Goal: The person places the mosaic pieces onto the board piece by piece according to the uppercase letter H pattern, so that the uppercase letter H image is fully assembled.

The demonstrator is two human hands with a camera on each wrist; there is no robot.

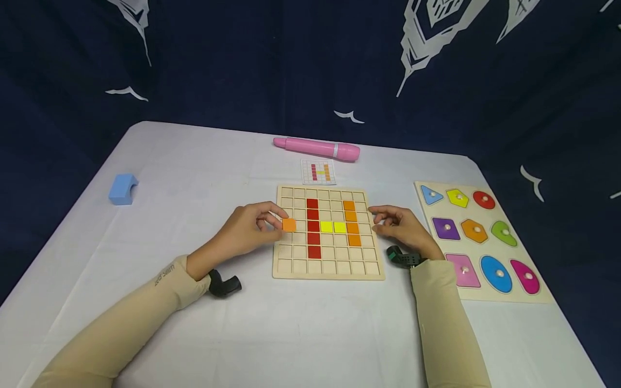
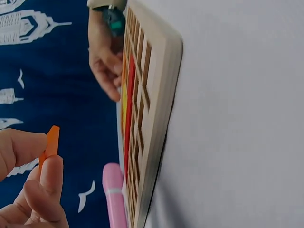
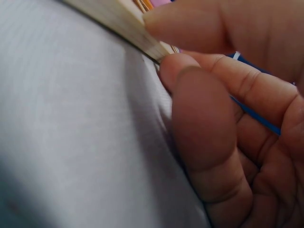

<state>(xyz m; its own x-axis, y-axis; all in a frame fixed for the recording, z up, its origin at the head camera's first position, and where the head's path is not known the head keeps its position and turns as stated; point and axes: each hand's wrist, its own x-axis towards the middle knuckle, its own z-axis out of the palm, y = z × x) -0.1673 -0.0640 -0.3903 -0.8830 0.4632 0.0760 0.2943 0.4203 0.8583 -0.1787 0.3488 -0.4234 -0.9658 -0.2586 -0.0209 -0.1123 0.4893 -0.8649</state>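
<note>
My left hand (image 1: pixel 245 229) pinches a flat orange square tile (image 1: pixel 289 225) between thumb and fingertips, over the left side of a wooden grid board (image 1: pixel 330 269). In the left wrist view, the orange tile (image 2: pixel 53 140) is seen nearly edge-on, raised off the board. My right hand (image 1: pixel 401 229) rests by the board's right edge, fingers loosely bent and holding no tile. Set in the grid are a column of red tiles (image 1: pixel 314 226), two yellow tiles (image 1: pixel 333 227) side by side, and a shorter orange column (image 1: pixel 351 221). Behind the board lies a pattern card (image 1: pixel 318 173) with similar colours.
A pink marker-like stick (image 1: pixel 315 148) lies beyond the card. At the right is a shape puzzle board (image 1: pixel 526 258) with several knobbed pieces. A blue arched block (image 1: pixel 123 189) stands far left. The white table (image 1: pixel 194 345) ends at a dark patterned curtain (image 1: pixel 218 64).
</note>
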